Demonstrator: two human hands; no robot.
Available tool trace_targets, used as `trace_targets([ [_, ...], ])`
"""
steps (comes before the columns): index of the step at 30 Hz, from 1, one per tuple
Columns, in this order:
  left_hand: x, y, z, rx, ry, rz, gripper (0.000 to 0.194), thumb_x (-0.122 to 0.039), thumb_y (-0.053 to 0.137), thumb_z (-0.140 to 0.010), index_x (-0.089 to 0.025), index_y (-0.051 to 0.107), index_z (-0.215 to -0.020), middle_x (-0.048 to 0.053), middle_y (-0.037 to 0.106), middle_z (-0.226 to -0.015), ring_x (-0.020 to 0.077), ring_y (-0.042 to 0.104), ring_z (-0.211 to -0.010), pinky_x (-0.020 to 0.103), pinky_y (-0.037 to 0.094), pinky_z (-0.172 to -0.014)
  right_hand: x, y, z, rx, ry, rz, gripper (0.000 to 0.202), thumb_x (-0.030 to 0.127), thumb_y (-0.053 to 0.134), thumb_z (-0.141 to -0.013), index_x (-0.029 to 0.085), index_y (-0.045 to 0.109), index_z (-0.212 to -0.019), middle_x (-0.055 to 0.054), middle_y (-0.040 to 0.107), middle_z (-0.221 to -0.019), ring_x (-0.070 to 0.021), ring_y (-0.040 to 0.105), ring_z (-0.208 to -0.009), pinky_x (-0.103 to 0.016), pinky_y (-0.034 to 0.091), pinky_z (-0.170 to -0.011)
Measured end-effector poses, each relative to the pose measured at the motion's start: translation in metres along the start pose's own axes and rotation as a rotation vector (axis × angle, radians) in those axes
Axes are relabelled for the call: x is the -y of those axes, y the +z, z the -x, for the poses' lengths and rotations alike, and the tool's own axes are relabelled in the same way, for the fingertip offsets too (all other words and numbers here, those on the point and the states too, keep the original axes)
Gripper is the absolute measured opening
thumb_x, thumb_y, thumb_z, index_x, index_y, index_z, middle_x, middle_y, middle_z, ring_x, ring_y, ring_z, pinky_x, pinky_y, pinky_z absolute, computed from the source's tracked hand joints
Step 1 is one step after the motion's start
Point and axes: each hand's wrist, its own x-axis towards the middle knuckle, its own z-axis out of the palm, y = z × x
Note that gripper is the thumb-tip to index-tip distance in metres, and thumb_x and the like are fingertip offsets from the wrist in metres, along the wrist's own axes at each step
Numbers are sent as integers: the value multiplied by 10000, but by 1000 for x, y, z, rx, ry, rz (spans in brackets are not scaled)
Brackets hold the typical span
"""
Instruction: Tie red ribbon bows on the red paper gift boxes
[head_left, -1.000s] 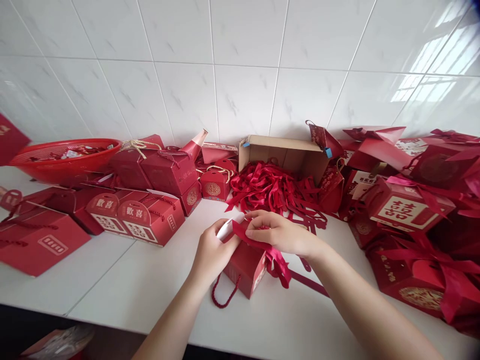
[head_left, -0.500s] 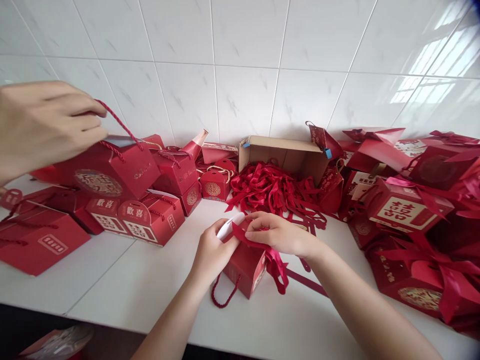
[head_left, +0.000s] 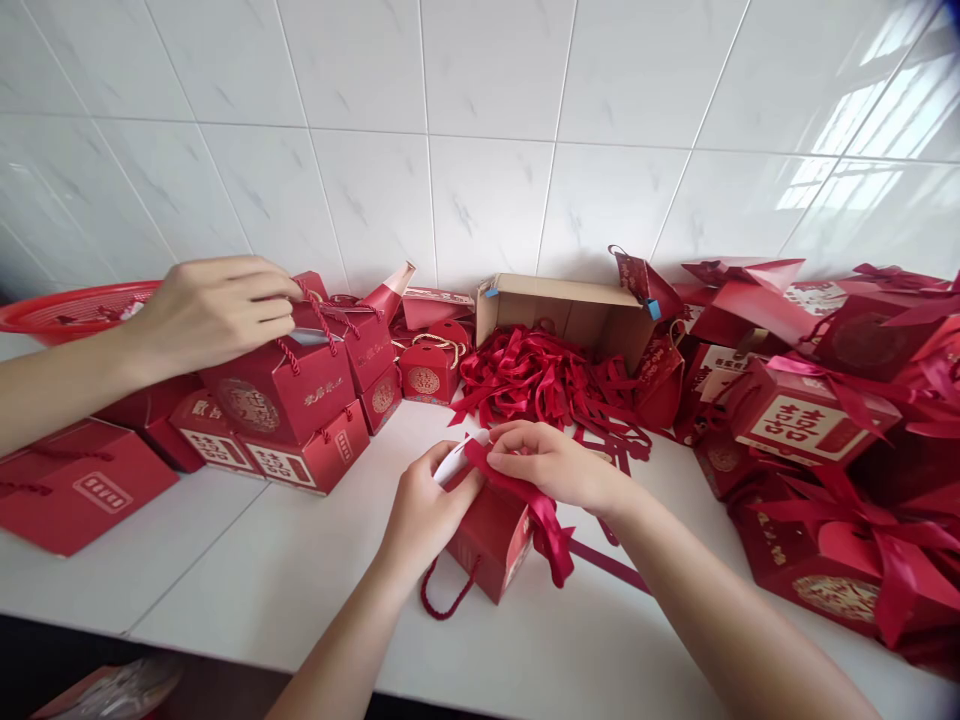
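Note:
A small red gift box (head_left: 491, 530) lies tilted on the white table near the middle, its twisted cord handle (head_left: 450, 600) hanging at the front left. My left hand (head_left: 433, 505) grips the box's upper left edge, by a white flap (head_left: 457, 458). My right hand (head_left: 541, 462) pinches a red ribbon (head_left: 517, 485) at the top of the box; the ribbon's end drapes down the right side. The two hands are close together, and the right fingertips partly hide the flap and ribbon.
Another person's hand (head_left: 217, 310) holds a red box (head_left: 277, 390) by its cord on stacked boxes at left. Behind are a ribbon pile (head_left: 547, 375) and a cardboard box (head_left: 570, 300). Ribboned boxes (head_left: 810, 420) crowd the right; a red basket (head_left: 45, 310) is at far left.
The other person's hand has moved right with the red box, which is now on the stacked boxes. A red basket has come into view behind it. My own hands have barely moved.

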Motion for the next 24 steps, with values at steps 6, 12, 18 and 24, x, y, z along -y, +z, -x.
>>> trace_targets([
  [6, -6, 7, 17, 63, 113, 40, 195, -272, 622, -795, -223, 611, -984, 23, 671, -901, 212, 620, -843, 274, 488, -727, 2, 1, 0, -25, -27, 2, 247, 343, 576, -828, 159, 691, -708, -52, 639, -1032, -175, 600, -870, -270, 442, -758],
  [12, -11, 1, 17, 200, 48, 455, 307, -433, 547, -852, -177, 691, -941, 60, 713, -876, 245, 651, -833, 299, 496, -713, -1, -2, 1, 15, -91, -10, 185, 326, 612, -826, 212, 757, -847, -45, 656, -1185, -225, 556, -1180, -301, 402, -990],
  [18, -3, -22, -9, 157, -36, 49, 379, -504, 504, -839, -194, 723, -822, 55, 724, -788, 243, 660, -755, 297, 480, -677, 4, -7, 7, -76, -119, 112, 265, 435, 564, -877, 209, 703, -879, -32, 670, -1046, -188, 608, -998, -299, 445, -882],
  [24, 25, -88, -13, -157, -161, -903, 224, -404, 541, -768, -223, 671, -743, 131, 716, -759, 325, 633, -677, 327, 342, -547, 25, -36, 68, -244, -57, 276, 310, 485, 500, -915, 213, 646, -888, -4, 611, -779, -137, 548, -695, -246, 425, -630],
])
